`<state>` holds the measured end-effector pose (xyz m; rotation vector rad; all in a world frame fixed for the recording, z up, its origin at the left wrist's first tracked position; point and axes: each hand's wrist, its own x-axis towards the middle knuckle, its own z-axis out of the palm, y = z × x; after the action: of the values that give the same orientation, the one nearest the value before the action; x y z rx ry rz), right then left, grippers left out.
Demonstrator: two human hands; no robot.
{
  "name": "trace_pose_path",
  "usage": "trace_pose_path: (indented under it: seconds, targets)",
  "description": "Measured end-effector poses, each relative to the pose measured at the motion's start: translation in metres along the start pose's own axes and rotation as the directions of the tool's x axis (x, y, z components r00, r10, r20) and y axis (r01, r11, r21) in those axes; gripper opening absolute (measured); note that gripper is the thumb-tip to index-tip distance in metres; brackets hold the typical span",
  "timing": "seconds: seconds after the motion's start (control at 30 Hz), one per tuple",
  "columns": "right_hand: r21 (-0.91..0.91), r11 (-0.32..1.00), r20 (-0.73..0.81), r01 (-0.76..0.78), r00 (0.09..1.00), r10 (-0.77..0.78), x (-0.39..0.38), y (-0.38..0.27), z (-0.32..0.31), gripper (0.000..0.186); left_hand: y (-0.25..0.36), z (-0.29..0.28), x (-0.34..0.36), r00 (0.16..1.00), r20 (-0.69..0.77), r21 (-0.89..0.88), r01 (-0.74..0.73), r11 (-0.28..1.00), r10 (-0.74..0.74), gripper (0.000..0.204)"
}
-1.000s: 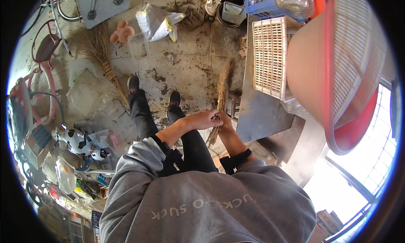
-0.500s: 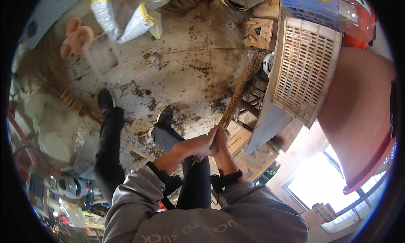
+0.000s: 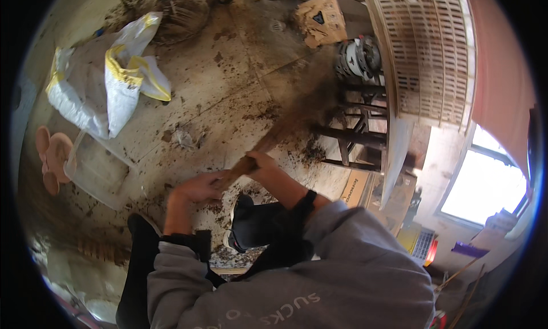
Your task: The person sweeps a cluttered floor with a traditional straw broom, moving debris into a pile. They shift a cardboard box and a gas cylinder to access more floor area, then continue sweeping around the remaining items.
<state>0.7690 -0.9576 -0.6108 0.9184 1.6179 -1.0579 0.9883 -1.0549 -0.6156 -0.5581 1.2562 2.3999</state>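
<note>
A twig broom point(image 3: 273, 136) slants across the middle of the picture, its bristle end blurred by motion and pointing to the upper right. My right hand point(image 3: 263, 163) is closed round its bound handle part. At the butt end, my left hand point(image 3: 200, 187) has its fingers wrapped on the broom, partly hidden. Dark dirt and crumbs point(image 3: 311, 151) lie scattered on the pale tiled floor point(image 3: 197, 103), densest beside the dark wooden stool. The bristles reach toward that stool point(image 3: 359, 136).
White sacks with yellow edges point(image 3: 123, 103) lie at the far left, near a clear plastic bin point(image 3: 94, 163) and a pinkish-orange round-lobed object point(image 3: 55, 158). A torn cardboard box point(image 3: 321, 19) stands far right. A slatted crate point(image 3: 425, 55) overhangs the right side.
My view has turned and lowered toward the floor. My hands, together on the broom before, are now apart along it and lower to the left. The broom's bristle end has swung and blurs.
</note>
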Motion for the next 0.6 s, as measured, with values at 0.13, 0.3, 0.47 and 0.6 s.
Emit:
trace_pose_path:
  seconds: [0.13,0.3,0.47,0.6]
  targets:
    - [-0.17,0.982,0.18,-0.083,0.977,0.113,-0.023,0.026,0.041,0.025,0.022,-0.06,-0.044,0.996,-0.007,0.413,-0.08,0.907,0.091,0.072]
    - [-0.248,0.962,0.35,-0.114,0.916,0.199,-0.081,0.013,0.075,0.031,0.087,-0.077,-0.101,0.934,-0.355,0.518,0.151,0.842,0.05,0.055]
    - [-0.71,0.654,0.567,0.261,0.763,0.311,-0.08,-0.077,0.048,0.055,0.097,-0.077,-0.113,0.57,-0.818,0.515,0.672,0.532,0.072,0.046]
    - [-0.139,0.956,0.368,0.258,0.91,-0.192,-0.026,-0.169,0.005,0.014,0.103,-0.045,-0.045,0.66,-0.709,0.63,0.432,0.646,0.25,0.053]
